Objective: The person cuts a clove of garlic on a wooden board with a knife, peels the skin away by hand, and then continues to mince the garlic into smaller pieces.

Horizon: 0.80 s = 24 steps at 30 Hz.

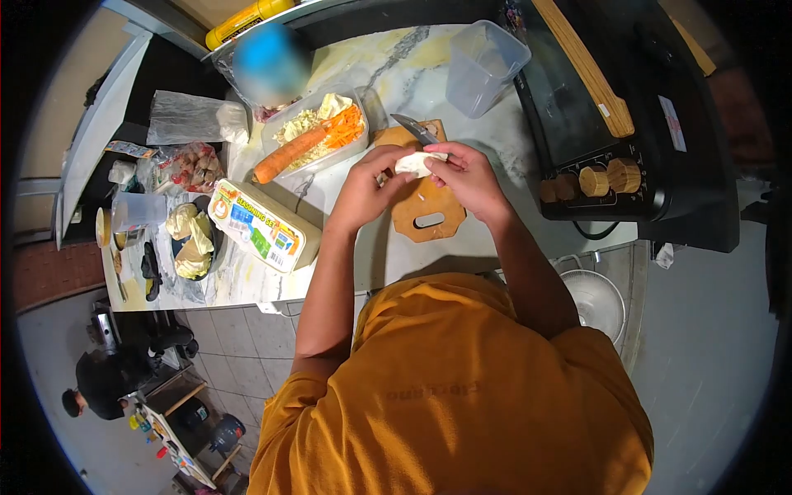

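Note:
My left hand [363,191] and my right hand [469,177] meet above a small wooden cutting board [429,216] on the marble counter. Between their fingers is a pale white piece of vegetable [415,163], which both hands touch. A knife [412,128] sticks out from my right hand, its blade pointing up and left over the board's far end. My left hand cups the white piece from the left side. The knife's handle is hidden inside my right hand.
A clear tray [360,147] with a whole carrot [289,154] and shredded vegetables lies left of the board. A seasoning box [260,225], a dark bowl of leaves [191,239] and bags sit further left. A clear tub [483,66] and a black stove [627,124] stand to the right.

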### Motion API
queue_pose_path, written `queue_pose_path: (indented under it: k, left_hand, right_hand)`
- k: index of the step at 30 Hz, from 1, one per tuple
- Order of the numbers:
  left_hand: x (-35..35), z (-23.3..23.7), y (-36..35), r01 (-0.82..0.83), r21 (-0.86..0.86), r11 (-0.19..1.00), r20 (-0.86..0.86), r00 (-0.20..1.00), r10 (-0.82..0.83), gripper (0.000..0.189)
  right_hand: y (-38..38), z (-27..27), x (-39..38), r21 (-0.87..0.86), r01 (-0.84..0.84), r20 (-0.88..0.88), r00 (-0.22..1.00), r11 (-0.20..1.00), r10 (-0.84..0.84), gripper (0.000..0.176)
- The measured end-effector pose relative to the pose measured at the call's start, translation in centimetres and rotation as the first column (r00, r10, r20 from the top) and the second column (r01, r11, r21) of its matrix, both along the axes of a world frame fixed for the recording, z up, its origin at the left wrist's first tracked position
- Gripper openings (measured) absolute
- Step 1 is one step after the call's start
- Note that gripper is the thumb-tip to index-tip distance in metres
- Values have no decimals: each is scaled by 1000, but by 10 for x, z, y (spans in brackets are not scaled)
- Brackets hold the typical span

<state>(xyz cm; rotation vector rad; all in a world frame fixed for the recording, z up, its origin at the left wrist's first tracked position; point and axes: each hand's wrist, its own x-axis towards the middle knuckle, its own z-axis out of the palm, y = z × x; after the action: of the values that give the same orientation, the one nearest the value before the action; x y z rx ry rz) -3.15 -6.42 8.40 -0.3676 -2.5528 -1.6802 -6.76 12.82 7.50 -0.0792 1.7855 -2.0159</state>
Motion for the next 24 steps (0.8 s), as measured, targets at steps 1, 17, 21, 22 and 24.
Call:
queue_pose_path:
  k: [1, 17, 21, 22, 24]
  left_hand:
    - [1, 0, 0, 0, -9, 1000, 21, 1000, 1, 35]
    - [0, -5, -1, -23, -241, 970, -134, 991, -10, 26]
    - [-1, 1, 0, -12, -179, 984, 40, 999, 20, 24]
    - [-1, 3, 0, -7, -185, 983, 79, 997, 22, 23]
    - [-3, 0, -1, -5, -190, 982, 119, 993, 28, 24]
  right_hand:
    - [1, 2, 0, 25, -12, 11, 1000, 1000, 12, 32]
    - [11, -1, -4, 486, -51, -386, 883, 873, 266, 29]
    - [10, -13, -12, 453, -239, -129, 936, 859, 328, 26]
    - [6, -15, -12, 355, -130, -223, 950, 926, 219, 27]
    - [4, -15, -13, 242, -25, -303, 948, 970, 101, 29]
